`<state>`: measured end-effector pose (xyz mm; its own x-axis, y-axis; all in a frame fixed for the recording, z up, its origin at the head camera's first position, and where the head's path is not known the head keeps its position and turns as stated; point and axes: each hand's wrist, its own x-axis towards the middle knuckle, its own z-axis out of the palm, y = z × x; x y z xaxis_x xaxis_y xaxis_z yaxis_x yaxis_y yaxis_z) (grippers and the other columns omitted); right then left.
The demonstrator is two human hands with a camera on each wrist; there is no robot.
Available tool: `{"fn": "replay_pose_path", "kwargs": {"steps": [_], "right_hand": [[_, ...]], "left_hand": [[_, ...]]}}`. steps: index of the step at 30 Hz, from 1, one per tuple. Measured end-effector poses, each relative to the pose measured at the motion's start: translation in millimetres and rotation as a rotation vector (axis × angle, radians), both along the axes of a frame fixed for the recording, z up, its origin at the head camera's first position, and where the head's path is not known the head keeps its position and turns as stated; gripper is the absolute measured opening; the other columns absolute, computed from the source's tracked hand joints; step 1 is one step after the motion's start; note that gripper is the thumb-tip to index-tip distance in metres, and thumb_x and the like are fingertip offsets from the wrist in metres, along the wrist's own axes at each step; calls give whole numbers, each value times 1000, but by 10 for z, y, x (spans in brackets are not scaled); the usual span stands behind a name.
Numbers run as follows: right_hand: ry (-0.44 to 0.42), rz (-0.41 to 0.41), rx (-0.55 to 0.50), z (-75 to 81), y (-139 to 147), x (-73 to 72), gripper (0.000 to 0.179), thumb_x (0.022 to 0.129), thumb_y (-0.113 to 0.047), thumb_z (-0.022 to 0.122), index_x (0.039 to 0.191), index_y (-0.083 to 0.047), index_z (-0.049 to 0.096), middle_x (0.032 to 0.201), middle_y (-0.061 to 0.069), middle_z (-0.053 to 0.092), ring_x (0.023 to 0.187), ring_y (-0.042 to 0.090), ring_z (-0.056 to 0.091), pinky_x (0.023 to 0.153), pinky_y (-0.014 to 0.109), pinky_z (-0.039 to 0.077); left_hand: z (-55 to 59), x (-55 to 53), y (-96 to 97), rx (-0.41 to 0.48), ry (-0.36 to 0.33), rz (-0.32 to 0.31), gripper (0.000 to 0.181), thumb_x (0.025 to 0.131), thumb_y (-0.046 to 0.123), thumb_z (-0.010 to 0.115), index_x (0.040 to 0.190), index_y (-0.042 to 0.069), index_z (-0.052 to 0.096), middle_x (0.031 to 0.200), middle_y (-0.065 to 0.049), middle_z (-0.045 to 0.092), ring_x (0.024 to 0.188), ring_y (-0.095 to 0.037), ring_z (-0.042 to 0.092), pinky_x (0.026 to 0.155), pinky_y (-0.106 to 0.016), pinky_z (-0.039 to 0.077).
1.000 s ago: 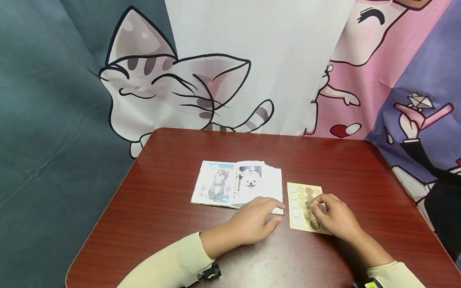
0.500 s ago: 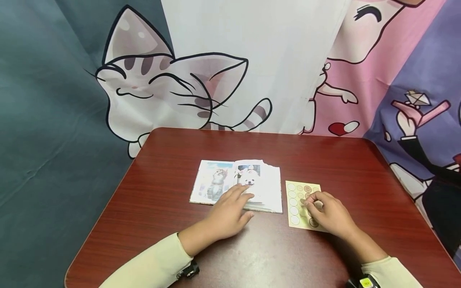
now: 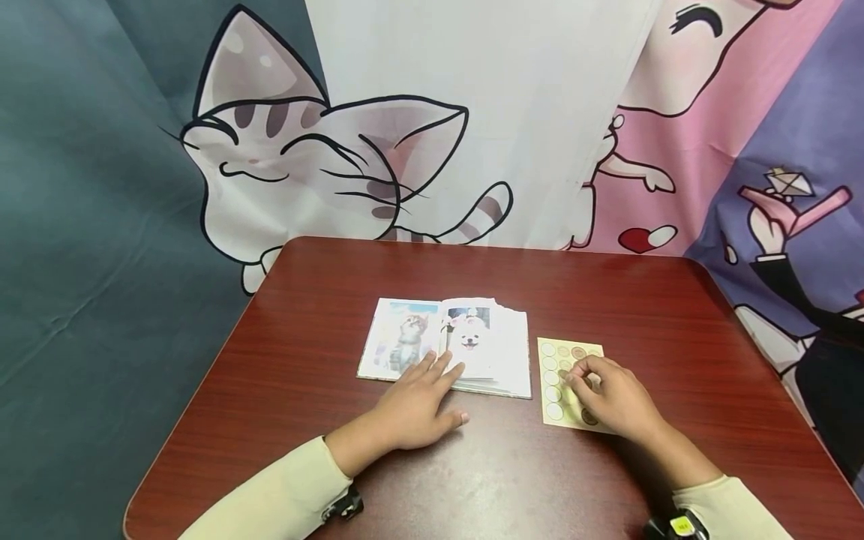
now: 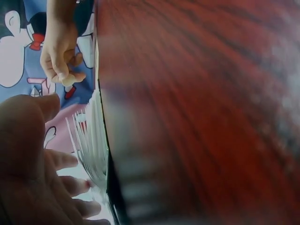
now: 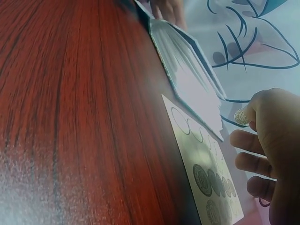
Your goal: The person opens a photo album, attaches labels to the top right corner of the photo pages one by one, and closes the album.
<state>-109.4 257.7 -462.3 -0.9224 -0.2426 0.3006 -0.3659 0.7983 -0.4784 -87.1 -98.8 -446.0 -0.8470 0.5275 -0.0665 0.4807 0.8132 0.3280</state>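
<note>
An open picture book (image 3: 508,352) lies mid-table, a kitten on its left page and a white dog on its right. My left hand (image 3: 413,411) is at the book's near edge, fingers spread and reaching over the lower pages near the fold. To the right of the book is a pale yellow sticker sheet (image 3: 553,394) with rows of round stickers and blank circles. Just above that sheet, my right hand (image 3: 619,401) pinches a small round gold sticker (image 5: 241,116) between thumb and index finger. The hand covers part of the sheet in the head view.
The reddish-brown table (image 3: 270,420) has rounded corners. Behind it hangs a cloth backdrop (image 3: 540,135) with a cartoon cat and other figures. Dark wrist straps sit on both pale sleeves (image 3: 283,487).
My left hand has moved left, from the book's lower right corner to its near edge by the fold. My right hand has shifted slightly left above the sheet, the pinched sticker now showing.
</note>
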Motion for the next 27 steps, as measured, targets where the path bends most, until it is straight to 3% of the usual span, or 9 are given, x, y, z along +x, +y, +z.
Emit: {"fn": "replay_pose_path", "kwargs": {"steps": [5,12,18,27], "right_hand": [[13,16,0,13,-29,-23,18,92,-16,74,83,-28,63,102,5,73,72,14,56,61,34,41],[-14,42,-13,65,-92,-46,16,96,-17,70,86,-27,62,72,-12,54,56,5,37,52,28,33],[-68,33,-13,112,-151,-94,6,101,-22,66,96,-21,63,69,-9,54,54,8,35,53,31,33],[-86,44,-3,182,-270,-191,7,103,-24,62,99,-19,62,70,-8,53,55,12,39,60,37,38]], "left_hand": [[-5,-8,-8,-53,-69,-15,79,100,63,47,164,22,26,170,-5,12,155,-35,10,121,-58,17],[9,-29,-22,-115,-119,-32,80,100,67,43,165,24,22,171,-4,9,155,-35,9,122,-56,16],[35,-36,-7,-156,-139,-40,81,99,69,43,165,26,22,171,-3,9,155,-35,10,123,-54,16],[47,-35,9,-216,-146,-33,83,98,72,41,165,28,20,171,-1,7,155,-34,11,123,-52,17]]}}
